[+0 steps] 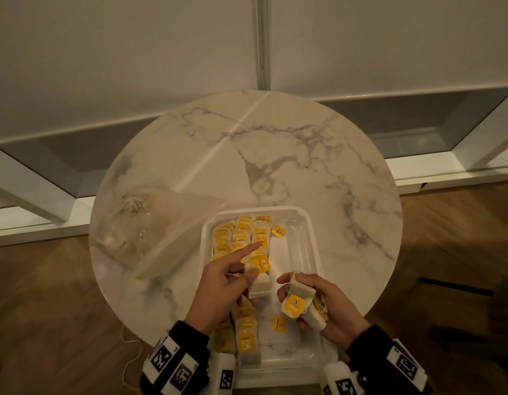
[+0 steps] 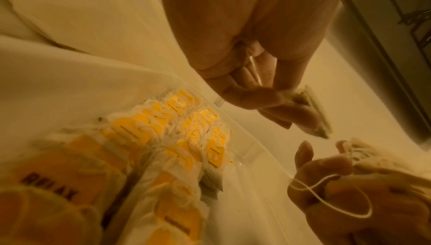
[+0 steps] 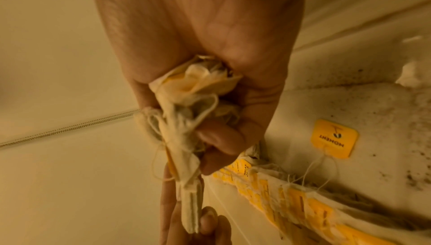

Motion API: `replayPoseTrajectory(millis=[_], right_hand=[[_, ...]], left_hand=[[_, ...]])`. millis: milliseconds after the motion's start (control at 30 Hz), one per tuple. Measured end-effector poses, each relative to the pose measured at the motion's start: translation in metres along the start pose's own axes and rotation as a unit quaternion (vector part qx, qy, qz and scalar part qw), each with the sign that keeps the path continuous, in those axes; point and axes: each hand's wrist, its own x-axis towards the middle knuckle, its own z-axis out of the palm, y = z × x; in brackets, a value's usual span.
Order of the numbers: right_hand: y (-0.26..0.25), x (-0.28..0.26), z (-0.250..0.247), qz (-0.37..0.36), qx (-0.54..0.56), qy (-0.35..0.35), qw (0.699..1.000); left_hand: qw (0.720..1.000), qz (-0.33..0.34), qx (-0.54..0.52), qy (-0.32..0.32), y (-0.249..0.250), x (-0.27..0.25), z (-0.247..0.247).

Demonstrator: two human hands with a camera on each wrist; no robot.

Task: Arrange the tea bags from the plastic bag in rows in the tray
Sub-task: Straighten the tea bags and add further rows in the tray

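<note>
The left hand [image 1: 218,283] hovered over the near-left part of the clear tray [image 1: 305,232], forefinger stretched toward the rows of yellow-tagged tea bags [image 1: 242,238] while thumb and curled fingers pinched a single tea bag [image 1: 259,283]. The right hand [image 1: 329,306], at the tray's near-right edge, clutched a bunch of tea bags [image 1: 302,305], strings dangling. The crumpled plastic bag [image 1: 153,226] lay on the round marble table [image 1: 275,155], just left of the tray.
</note>
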Motion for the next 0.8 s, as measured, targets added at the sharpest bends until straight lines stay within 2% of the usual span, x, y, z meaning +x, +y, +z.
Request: replayPoseTrajectory(millis=[400,533,800], right_hand=[[0.002,0.001,-0.002,0.003,-0.006,-0.016,1.000],[0.002,0.003,-0.004,0.004,0.004,-0.026,1.000],[0.004,0.006,-0.008,0.008,0.010,-0.050,0.999]], left_hand=[[0.998,-0.006,-0.038,0.047,0.004,-0.010,0.002],[0.999,-0.020,-0.038,0.016,0.000,-0.010,0.000],[0.996,0.020,0.075,0.038,-0.012,-0.005,-0.011]])
